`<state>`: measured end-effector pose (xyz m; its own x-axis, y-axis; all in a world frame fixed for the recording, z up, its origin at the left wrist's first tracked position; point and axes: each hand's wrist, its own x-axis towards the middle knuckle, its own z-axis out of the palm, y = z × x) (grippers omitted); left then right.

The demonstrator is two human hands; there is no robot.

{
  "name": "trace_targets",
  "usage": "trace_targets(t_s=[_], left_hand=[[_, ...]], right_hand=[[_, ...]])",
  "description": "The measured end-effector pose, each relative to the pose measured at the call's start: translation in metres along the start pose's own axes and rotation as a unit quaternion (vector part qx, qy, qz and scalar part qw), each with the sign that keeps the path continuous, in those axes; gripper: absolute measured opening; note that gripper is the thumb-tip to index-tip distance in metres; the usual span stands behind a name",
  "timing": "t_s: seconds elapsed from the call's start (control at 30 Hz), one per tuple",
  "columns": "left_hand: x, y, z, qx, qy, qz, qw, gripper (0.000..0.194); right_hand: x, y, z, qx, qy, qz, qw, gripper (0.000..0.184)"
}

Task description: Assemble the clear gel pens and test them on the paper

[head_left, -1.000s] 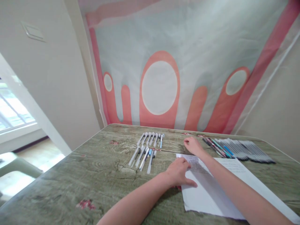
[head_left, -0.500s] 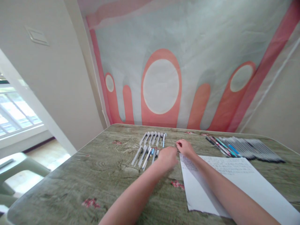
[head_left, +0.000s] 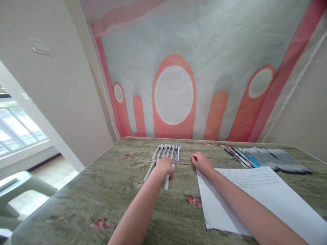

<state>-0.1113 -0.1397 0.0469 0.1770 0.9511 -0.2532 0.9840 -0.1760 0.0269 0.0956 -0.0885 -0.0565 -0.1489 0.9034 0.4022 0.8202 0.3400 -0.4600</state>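
My left hand is over the near row of clear-barrelled pens, hiding most of them. Its fingers point down and are partly hidden and blurred, so I cannot tell whether it grips a pen. One pen sticks out below the hand, and another pen lies to its left. Curled closed, my right hand rests near the far left corner of a white sheet of paper with handwriting; what its fingers hold, if anything, is hidden. Farther back lies a second row of pens, with a light blue pen at its right end.
At the back right, coloured pens lie beside a long row of grey, clear pens. The wood-patterned table reaches a patterned sheet hung behind it. A pale green chair stands at the left.
My left hand has left the paper and moved left onto the near row of pens. My right hand has shifted slightly left, its fingers still curled. The view has shifted slightly.
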Motion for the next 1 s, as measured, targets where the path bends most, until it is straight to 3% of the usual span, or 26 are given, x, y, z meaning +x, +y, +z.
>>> trace_targets(t_s=[0.2, 0.4, 0.5, 0.63, 1.0], left_hand=[[0.001, 0.010, 0.005, 0.004, 0.004, 0.002, 1.000, 0.043], [0.004, 0.018, 0.015, -0.016, 0.039, 0.006, 0.999, 0.042], [0.006, 0.021, 0.022, -0.040, 0.071, 0.016, 0.997, 0.038], [0.009, 0.027, 0.029, -0.067, 0.116, 0.031, 0.990, 0.034], [0.015, 0.036, 0.042, -0.145, 0.135, -0.001, 0.980, 0.031]], right_hand=[[-0.003, -0.008, -0.004, 0.018, 0.008, -0.045, 0.999, 0.017], [-0.009, -0.030, -0.012, 0.092, -0.059, -0.234, 0.966, 0.020], [-0.011, -0.039, -0.015, 0.107, -0.078, -0.287, 0.949, 0.024], [-0.013, -0.042, -0.015, 0.108, -0.082, -0.294, 0.946, 0.025], [-0.010, -0.027, -0.015, 0.092, -0.059, -0.221, 0.969, 0.022]])
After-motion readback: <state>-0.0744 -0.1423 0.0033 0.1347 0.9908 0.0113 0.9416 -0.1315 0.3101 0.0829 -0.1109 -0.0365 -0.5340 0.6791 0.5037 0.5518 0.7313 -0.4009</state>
